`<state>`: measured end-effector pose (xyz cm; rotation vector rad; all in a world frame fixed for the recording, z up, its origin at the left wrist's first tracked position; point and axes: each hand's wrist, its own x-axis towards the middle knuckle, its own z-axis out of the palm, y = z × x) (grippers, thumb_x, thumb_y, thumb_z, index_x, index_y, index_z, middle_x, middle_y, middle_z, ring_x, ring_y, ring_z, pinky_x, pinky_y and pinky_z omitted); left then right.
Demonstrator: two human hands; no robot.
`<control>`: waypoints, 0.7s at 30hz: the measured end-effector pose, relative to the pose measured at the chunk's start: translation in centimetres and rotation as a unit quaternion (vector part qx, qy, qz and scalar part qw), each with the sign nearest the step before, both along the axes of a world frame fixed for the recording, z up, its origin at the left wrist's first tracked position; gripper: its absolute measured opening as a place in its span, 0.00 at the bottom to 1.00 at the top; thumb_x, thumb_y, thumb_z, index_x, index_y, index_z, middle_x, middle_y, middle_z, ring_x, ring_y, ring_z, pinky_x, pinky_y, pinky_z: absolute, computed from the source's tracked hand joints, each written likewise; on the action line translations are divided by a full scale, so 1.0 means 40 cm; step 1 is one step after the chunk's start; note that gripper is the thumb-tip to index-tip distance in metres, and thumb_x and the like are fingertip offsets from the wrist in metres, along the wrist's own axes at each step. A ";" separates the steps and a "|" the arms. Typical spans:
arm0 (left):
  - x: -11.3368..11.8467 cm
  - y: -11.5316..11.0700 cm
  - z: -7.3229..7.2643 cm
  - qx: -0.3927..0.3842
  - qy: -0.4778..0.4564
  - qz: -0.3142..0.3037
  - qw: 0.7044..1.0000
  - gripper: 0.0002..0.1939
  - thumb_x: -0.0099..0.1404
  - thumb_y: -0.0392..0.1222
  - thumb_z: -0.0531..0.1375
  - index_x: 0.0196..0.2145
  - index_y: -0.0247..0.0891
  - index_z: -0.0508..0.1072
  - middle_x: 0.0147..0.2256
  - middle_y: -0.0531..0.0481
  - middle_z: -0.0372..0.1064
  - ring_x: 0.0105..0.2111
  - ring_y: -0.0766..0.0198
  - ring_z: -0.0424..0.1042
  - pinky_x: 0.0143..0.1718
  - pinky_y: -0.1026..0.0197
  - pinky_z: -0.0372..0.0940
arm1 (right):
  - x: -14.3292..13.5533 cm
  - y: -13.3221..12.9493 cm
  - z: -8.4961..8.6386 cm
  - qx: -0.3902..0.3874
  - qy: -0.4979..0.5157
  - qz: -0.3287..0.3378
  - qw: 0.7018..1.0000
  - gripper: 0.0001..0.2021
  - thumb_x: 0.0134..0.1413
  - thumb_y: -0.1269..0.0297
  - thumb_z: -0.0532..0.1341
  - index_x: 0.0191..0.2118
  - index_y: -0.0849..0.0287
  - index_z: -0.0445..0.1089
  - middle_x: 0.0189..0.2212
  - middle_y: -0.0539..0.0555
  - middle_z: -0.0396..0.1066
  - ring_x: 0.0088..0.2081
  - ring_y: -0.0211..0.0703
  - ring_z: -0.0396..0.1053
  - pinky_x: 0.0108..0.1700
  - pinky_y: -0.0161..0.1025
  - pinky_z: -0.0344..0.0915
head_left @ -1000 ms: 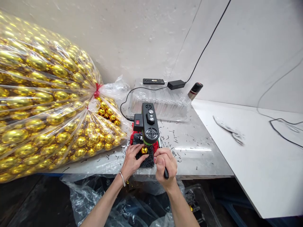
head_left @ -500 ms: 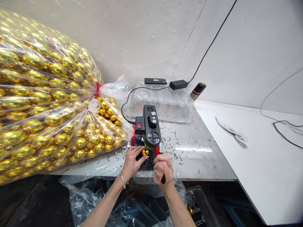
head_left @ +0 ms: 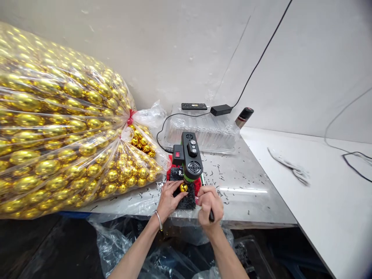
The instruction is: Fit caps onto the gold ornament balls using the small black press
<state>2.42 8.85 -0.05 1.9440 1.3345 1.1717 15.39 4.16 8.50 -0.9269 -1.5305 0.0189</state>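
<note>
My left hand (head_left: 170, 199), with a bracelet at the wrist, pinches a shiny gold ball (head_left: 183, 187) between thumb and fingers. The ball sits just beneath the round front end of a black device (head_left: 192, 155) with vents, silver buttons and a red switch. To the right, my right hand (head_left: 210, 207) is closed in a fist around a black handle (head_left: 211, 216); its lower end sticks out below the fist, and what it joins is hidden. Under the device lies a base with black bristly pieces (head_left: 188, 199) and red material (head_left: 197, 185).
A huge clear bag of gold balls (head_left: 66, 128) fills the left. Behind the device stand a plastic tray of clear pieces (head_left: 203, 133), a black adapter (head_left: 221, 110), a remote (head_left: 193, 106) and a can (head_left: 244, 117). Black scraps litter the table (head_left: 247, 174). A glove (head_left: 293, 168) lies right.
The view has shifted slightly, so the scene sits farther right and a little lower. My right hand has moved a little rightward from the device. My left hand keeps the ball under it.
</note>
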 end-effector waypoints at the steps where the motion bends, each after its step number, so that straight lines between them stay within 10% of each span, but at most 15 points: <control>1: -0.002 -0.005 0.006 0.000 -0.008 0.004 1.000 0.16 0.58 0.45 0.64 0.45 0.40 0.75 0.41 0.45 0.75 0.44 0.55 0.69 0.48 0.47 0.64 | -0.001 -0.001 0.024 -0.010 0.003 0.004 1.000 0.14 0.58 0.75 0.47 0.23 0.57 0.58 0.20 0.49 0.58 0.28 0.38 0.63 0.29 0.37 0.59; 5: -0.027 -0.059 0.041 0.025 0.000 -0.001 1.000 0.18 0.60 0.45 0.62 0.48 0.41 0.73 0.42 0.44 0.74 0.44 0.55 0.70 0.48 0.48 0.65 | -0.002 -0.002 0.079 -0.030 0.020 0.007 0.999 0.13 0.57 0.76 0.48 0.23 0.58 0.59 0.23 0.50 0.61 0.28 0.38 0.63 0.30 0.38 0.59; 14: -0.072 -0.217 0.032 0.126 0.151 -0.118 0.973 0.21 0.58 0.47 0.64 0.49 0.40 0.71 0.42 0.42 0.73 0.43 0.52 0.70 0.43 0.46 0.68 | -0.004 -0.007 0.055 -0.012 -0.010 0.013 1.000 0.13 0.58 0.77 0.47 0.25 0.58 0.58 0.23 0.50 0.59 0.29 0.37 0.61 0.30 0.36 0.58; 21: -0.132 -0.019 0.177 0.170 0.123 0.020 0.977 0.15 0.67 0.36 0.51 0.48 0.42 0.72 0.46 0.41 0.71 0.47 0.55 0.69 0.50 0.47 0.64 | -0.007 -0.010 0.050 -0.013 -0.005 0.006 1.000 0.12 0.58 0.76 0.47 0.25 0.58 0.59 0.24 0.50 0.60 0.29 0.37 0.60 0.29 0.36 0.58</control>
